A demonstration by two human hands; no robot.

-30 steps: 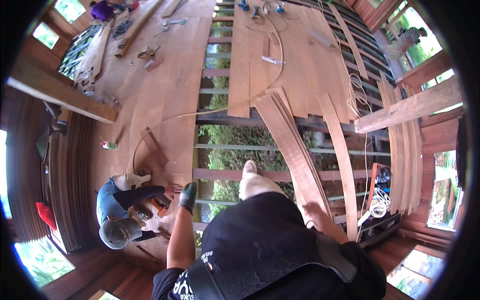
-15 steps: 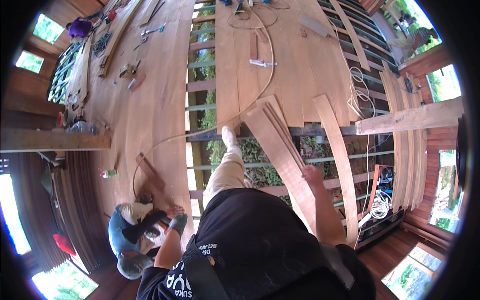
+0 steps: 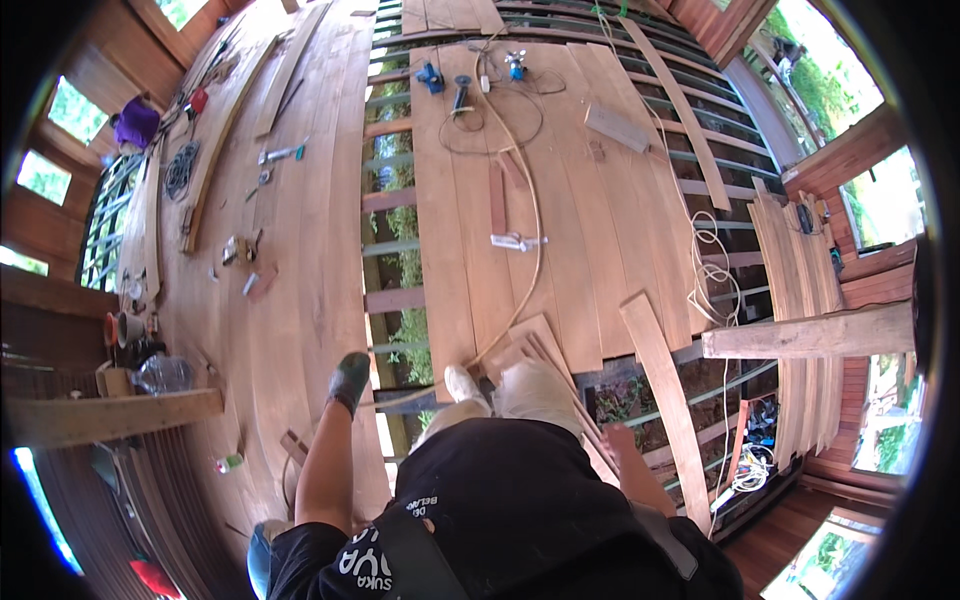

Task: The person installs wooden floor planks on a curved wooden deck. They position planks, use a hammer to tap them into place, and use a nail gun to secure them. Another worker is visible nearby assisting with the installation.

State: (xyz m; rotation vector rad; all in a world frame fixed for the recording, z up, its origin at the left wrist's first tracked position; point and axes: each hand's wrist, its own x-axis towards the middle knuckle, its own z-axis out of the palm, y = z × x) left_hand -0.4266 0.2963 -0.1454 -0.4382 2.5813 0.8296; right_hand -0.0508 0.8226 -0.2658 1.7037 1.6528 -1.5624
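My left hand (image 3: 349, 380), in a dark grey-green glove, hangs over the plank floor (image 3: 300, 330) at the left edge of the gap. Its fingers point forward, loosely apart, and nothing shows in them. My bare right hand (image 3: 620, 441) is beside a small stack of long boards (image 3: 541, 340) lying over the open joists. Its fingers are small and partly turned away, so I cannot make out whether they touch a board. To the right of that hand, a single loose board (image 3: 662, 390) spans the joists.
Open joists (image 3: 395, 200) with plants below form a long gap. A hose (image 3: 530, 270) crosses the planks near blue power tools (image 3: 430, 77). White cable (image 3: 712, 260) and stacked boards (image 3: 790, 270) lie right. A wooden beam (image 3: 810, 332) juts in; a person in purple (image 3: 136, 124) is far left.
I have moved forward, and my view now takes in more of the far floor. My gloved left hand has swung forward. The person crouching at lower left has mostly passed out of view.
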